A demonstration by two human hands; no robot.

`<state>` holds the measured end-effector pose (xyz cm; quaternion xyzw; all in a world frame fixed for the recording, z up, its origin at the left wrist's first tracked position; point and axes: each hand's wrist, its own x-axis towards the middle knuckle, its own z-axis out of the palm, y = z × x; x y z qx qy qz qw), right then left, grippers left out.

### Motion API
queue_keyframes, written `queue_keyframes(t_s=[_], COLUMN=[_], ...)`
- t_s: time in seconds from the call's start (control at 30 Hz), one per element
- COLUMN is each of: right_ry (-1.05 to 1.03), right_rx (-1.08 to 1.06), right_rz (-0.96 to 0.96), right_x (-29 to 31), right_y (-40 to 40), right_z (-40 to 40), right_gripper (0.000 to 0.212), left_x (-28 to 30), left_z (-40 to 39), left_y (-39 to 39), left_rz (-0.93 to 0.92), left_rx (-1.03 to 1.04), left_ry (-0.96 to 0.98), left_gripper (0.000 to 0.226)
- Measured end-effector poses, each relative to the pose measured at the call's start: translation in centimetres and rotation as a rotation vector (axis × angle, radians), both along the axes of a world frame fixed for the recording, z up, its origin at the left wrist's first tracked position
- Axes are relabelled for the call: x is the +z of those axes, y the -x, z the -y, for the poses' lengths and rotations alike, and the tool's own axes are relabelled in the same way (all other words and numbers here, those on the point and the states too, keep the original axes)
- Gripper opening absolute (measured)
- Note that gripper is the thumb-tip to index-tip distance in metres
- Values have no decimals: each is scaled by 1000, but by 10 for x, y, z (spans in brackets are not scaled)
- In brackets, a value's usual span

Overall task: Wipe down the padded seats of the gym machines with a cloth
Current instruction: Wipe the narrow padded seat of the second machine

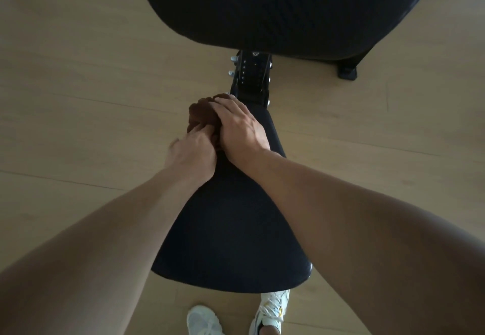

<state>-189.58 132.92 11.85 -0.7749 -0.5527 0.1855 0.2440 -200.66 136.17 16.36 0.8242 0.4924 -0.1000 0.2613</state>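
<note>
At the narrow far end of the black padded seat (pixel 231 229), we are pressing a bunched brown cloth (pixel 200 114) down onto the padding with both hands. Our right hand (pixel 240 130) is lying flat over the right part of the cloth, fingers stretched forward and spread slightly, palm bearing down rather than closing around it, with the fingertips reaching almost to the seat's far edge. Our left hand (pixel 193 155) is sitting just behind and to the left, touching the right hand, its fingers curled and pinching into the near folds of the cloth while the thumb is sticking out past the seat's left edge. The cloth is crumpled into a loose lump, spilling a little over the left edge of the seat there. Both bare forearms are reaching in from the near corners of the view and crossing over the wide near end of the seat. Just beyond the seat's far end, a black metal adjustment bracket (pixel 250 77) with silver bolts is joining it to the larger black back pad (pixel 275 6), whose ribbed surface is filling the top of the view. Beneath the seat's near edge, two white sneakers (pixel 273 308) are standing on the pale wooden floor (pixel 78 72).
</note>
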Motion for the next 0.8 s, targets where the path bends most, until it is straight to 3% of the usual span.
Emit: queue_keyframes(t_s=[0.17, 0.5, 0.63, 0.8], right_ry=[51, 108, 125, 159], right_rx=[-1, -343, -495, -516], right_rz=[-48, -41, -106, -130], right_x=[10, 20, 29, 53], right_y=[-10, -25, 12, 81], right_z=[6, 98, 173, 231], right_gripper=[54, 56, 52, 56], left_x=[2, 0, 5, 31], left_z=[-5, 59, 115, 182], left_y=[-1, -14, 11, 88], left_rz=[-124, 78, 160, 153], left_rx=[-237, -450, -540, -544], left_ry=[-161, -138, -95, -35], left_gripper=[54, 60, 59, 60])
